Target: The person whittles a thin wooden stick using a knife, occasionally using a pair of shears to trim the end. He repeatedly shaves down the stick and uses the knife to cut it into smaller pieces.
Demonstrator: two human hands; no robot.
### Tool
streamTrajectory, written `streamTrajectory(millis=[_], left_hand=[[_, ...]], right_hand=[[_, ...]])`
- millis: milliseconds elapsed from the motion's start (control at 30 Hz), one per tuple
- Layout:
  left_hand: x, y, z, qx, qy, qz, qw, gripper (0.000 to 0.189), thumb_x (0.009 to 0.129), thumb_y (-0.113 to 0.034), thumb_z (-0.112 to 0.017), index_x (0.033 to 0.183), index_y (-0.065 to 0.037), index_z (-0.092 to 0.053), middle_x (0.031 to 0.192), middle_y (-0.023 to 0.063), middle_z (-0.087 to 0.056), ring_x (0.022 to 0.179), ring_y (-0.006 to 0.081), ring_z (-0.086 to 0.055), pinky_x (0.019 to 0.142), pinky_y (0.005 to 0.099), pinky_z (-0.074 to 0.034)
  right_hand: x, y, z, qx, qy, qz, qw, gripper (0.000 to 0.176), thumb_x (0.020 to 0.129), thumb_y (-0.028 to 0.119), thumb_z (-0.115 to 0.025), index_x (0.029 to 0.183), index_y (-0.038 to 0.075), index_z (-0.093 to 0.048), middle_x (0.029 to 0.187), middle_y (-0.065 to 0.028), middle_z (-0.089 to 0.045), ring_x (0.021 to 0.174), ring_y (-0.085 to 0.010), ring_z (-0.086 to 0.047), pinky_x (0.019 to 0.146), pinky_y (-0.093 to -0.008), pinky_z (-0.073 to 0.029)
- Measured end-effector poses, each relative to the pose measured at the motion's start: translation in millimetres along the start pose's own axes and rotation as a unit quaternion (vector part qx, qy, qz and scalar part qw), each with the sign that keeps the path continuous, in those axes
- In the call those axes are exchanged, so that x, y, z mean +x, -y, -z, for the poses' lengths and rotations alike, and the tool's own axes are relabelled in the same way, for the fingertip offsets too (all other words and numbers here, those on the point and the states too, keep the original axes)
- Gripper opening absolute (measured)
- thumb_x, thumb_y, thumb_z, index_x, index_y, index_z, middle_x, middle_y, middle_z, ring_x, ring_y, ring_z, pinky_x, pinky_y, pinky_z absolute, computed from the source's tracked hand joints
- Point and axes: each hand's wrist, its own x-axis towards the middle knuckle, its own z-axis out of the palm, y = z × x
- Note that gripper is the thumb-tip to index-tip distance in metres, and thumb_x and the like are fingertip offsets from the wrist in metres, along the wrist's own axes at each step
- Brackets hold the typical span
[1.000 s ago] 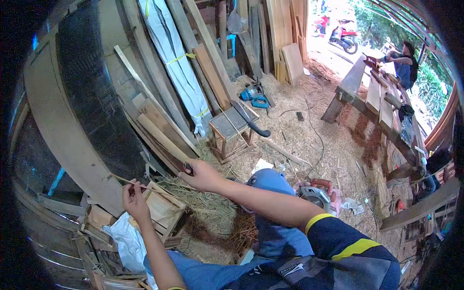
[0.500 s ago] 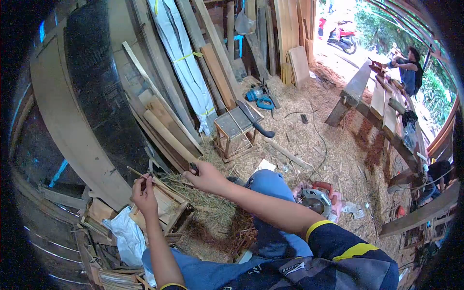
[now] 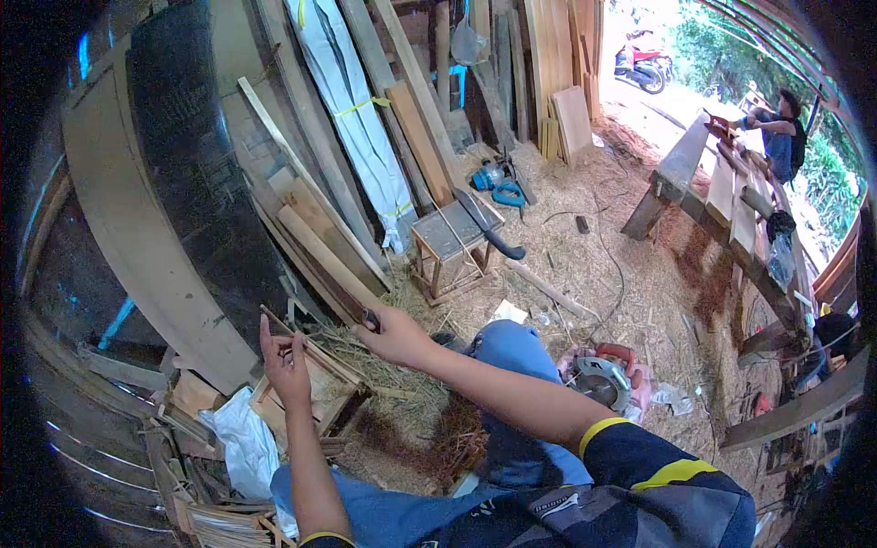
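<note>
From where I'm standing, the small wooden stool (image 3: 437, 236) makes a good marker, with left and right taken as the person faces it. Closer to the person than the stool, and to its left, the left hand (image 3: 289, 367) has its index finger stretched up and its other fingers curled by a thin strip (image 3: 278, 320); I can't tell whether they grip it. The right hand (image 3: 399, 338), just on the person's side of the stool, is closed around a dark object (image 3: 372, 319), mostly hidden by the fingers.

Below the left hand, left of the stool and nearer the person, sits a wooden box (image 3: 331, 393), with a white sack (image 3: 242, 443) beside it. A curved blade with a black handle (image 3: 502, 245) lies on the stool, its handle jutting past the edge. Behind the stool a blue power tool (image 3: 499, 187) rests among shavings; to its right and nearer the person is a circular saw (image 3: 598, 382). Well to the stool's right runs a long table (image 3: 683, 169), with another person (image 3: 782, 151) at its far end.
</note>
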Motion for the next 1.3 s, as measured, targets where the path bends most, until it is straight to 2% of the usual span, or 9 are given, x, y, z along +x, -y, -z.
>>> streamTrajectory(millis=[200,300,400,600,700,733,867,1133,1300], left_hand=[[0,-16,-2,0.023,-0.014,0.035,0.999,0.078,0.096,0.000,-0.067,0.162,-0.009,-0.027,0.086,0.0035,-0.060,0.075,0.0097,-0.054,0.075,0.0248,-0.049],[4,-2,0,0.027,-0.013,-0.003,1.000,0.081,0.096,0.000,-0.068,0.163,-0.007,-0.024,0.083,0.0028,-0.058,0.075,0.0098,-0.053,0.075,0.0250,-0.048],[2,10,4,0.034,-0.010,-0.014,0.999,0.082,0.095,-0.001,-0.069,0.163,-0.006,-0.023,0.082,0.0028,-0.058,0.076,0.0102,-0.054,0.078,0.0262,-0.048],[2,-12,5,0.021,-0.016,0.025,0.999,0.087,0.093,-0.002,-0.070,0.164,-0.006,-0.020,0.083,0.0023,-0.059,0.077,0.0121,-0.054,0.084,0.0285,-0.047],[10,41,15,0.149,-0.005,-0.094,0.984,0.092,0.093,-0.002,-0.070,0.165,-0.007,-0.014,0.086,0.0018,-0.058,0.079,0.0121,-0.054,0.084,0.0272,-0.048],[6,24,18,0.086,0.009,-0.054,0.995,0.092,0.093,-0.002,-0.070,0.166,-0.008,-0.013,0.090,0.0019,-0.059,0.081,0.0123,-0.054,0.084,0.0270,-0.048],[1,-6,32,0.077,-0.007,-0.024,0.997,0.094,0.094,-0.006,-0.071,0.166,-0.010,-0.010,0.080,0.0043,-0.058,0.076,0.0146,-0.056,0.081,0.0285,-0.051],[1,1,49,0.093,-0.043,-0.023,0.994,0.093,0.095,-0.008,-0.071,0.166,-0.014,-0.012,0.079,0.0058,-0.060,0.075,0.0149,-0.060,0.068,0.0315,-0.054],[-1,-5,58,0.138,-0.007,-0.017,0.990,0.091,0.094,-0.004,-0.071,0.165,-0.014,-0.017,0.081,0.0064,-0.060,0.075,0.0157,-0.062,0.072,0.0311,-0.056]], right_hand=[[0,-3,-4,-0.014,-0.008,-0.006,1.000,0.042,0.091,0.039,-0.069,0.104,-0.001,-0.064,0.089,-0.0254,-0.069,0.089,-0.0459,-0.067,0.079,-0.0532,-0.053],[-6,10,4,-0.005,0.004,-0.005,1.000,0.035,0.092,0.033,-0.071,0.099,0.001,-0.058,0.073,-0.0133,-0.056,0.069,-0.0292,-0.055,0.068,-0.0429,-0.048],[-8,12,6,0.000,-0.006,0.013,1.000,0.038,0.092,0.035,-0.070,0.087,0.001,-0.053,0.072,-0.0163,-0.057,0.068,-0.0327,-0.056,0.067,-0.0446,-0.047],[-12,16,2,-0.026,-0.008,0.031,0.999,0.039,0.093,0.035,-0.069,0.088,-0.001,-0.056,0.075,-0.0171,-0.061,0.067,-0.0331,-0.058,0.066,-0.0450,-0.048],[-10,9,-11,-0.033,-0.002,-0.002,0.999,0.038,0.094,0.035,-0.068,0.094,-0.002,-0.061,0.078,-0.0172,-0.064,0.067,-0.0286,-0.062,0.065,-0.0447,-0.049],[-13,19,-2,0.005,0.029,0.005,1.000,0.044,0.092,0.038,-0.069,0.109,-0.002,-0.067,0.085,-0.0228,-0.070,0.079,-0.0376,-0.069,0.075,-0.0465,-0.054],[-29,14,-24,0.155,0.042,-0.075,0.984,0.031,0.099,0.029,-0.066,0.111,0.000,-0.064,0.085,-0.0043,-0.069,0.069,-0.0125,-0.063,0.060,-0.0293,-0.050],[-40,-11,-61,0.163,0.060,-0.179,0.968,0.021,0.101,0.024,-0.064,0.096,0.003,-0.062,0.078,-0.0030,-0.065,0.066,-0.0102,-0.061,0.060,-0.0276,-0.048],[-38,-23,-81,0.161,0.023,-0.197,0.967,0.022,0.100,0.023,-0.064,0.095,0.002,-0.062,0.078,-0.0032,-0.066,0.066,-0.0105,-0.060,0.060,-0.0281,-0.048]])
